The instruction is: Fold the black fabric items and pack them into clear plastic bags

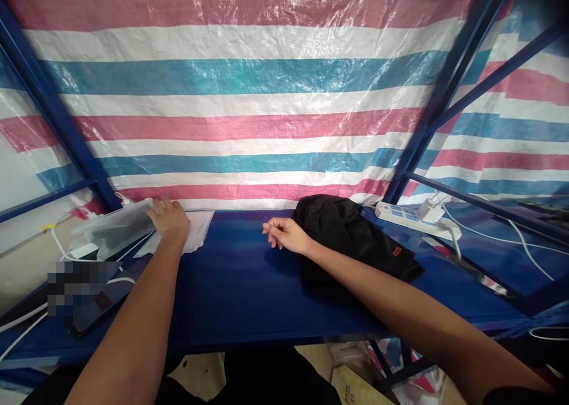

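My left hand (171,220), fingers spread, rests against the right end of a translucent plastic sleeve (120,227) at the left of the blue tabletop. White paper sheets (199,230) lie under and beside that hand. My right hand (288,234) hovers over the middle of the table with loosely curled fingers, apart from one another; I see nothing in them. Just right of it, partly under my forearm, is a crumpled black cloth (331,224) with small orange lettering.
A white power strip (404,215) with plugs and cables lies at the back right. At the left are a dark phone-like device (100,301) and white cables. Blue metal posts (438,105) frame a striped plastic sheet (249,108). A yellow package (355,387) sits below the table.
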A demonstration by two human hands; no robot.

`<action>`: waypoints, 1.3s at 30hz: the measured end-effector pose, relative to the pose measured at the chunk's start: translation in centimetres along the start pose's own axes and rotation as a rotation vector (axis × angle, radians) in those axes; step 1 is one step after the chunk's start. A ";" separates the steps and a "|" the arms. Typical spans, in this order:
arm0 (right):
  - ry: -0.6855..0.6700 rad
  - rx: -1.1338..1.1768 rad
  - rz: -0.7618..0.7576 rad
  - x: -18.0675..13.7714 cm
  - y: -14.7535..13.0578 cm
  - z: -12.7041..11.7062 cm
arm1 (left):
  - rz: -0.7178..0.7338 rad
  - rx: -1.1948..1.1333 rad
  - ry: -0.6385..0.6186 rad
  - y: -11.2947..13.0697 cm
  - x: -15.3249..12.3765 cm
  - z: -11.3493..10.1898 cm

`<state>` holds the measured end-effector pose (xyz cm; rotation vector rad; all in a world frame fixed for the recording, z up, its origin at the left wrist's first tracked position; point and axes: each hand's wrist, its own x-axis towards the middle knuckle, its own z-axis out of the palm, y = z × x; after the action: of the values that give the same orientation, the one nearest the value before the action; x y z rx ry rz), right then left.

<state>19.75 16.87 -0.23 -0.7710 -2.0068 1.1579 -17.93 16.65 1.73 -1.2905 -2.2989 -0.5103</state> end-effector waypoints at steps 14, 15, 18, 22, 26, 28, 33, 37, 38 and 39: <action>0.416 -1.249 0.493 -1.0 -5.3 -10.0 | 0.499 -0.437 -0.115 13.2 -4.8 -1.1; 0.416 -1.238 0.559 -1.1 -5.0 -11.1 | 0.548 -0.453 -0.115 13.4 -5.2 -1.2; 0.398 -1.192 0.681 -1.6 -3.9 -13.5 | 0.678 -0.486 -0.132 13.3 -6.2 -1.3; 0.373 -1.122 0.777 -1.7 -2.9 -15.5 | 0.731 -0.520 -0.147 12.6 -6.7 -1.3; 0.310 -0.896 0.794 -1.6 -2.4 -17.2 | 0.689 -0.586 -0.147 12.3 -6.7 -1.0; 0.336 -0.822 0.736 -1.6 -2.3 -17.7 | 0.657 -0.664 -0.164 12.6 -6.7 -0.8; 0.380 -1.047 0.596 -2.0 -2.9 -17.2 | 0.601 -0.975 -0.271 14.1 -7.9 -1.2; 0.438 -1.200 0.455 -2.1 -4.5 -15.3 | 0.567 -1.186 -0.412 15.2 -8.9 -1.7; 0.452 -1.223 0.406 -2.1 -4.9 -14.8 | 0.543 -1.232 -0.440 15.4 -9.0 -1.8; 0.462 -1.242 0.351 -2.1 -5.3 -14.4 | 0.519 -1.272 -0.467 15.5 -9.1 -1.9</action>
<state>31.57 19.97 9.22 -1.8186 -2.0598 -0.2968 0.03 16.91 -0.22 -2.6803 -1.6907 -1.7514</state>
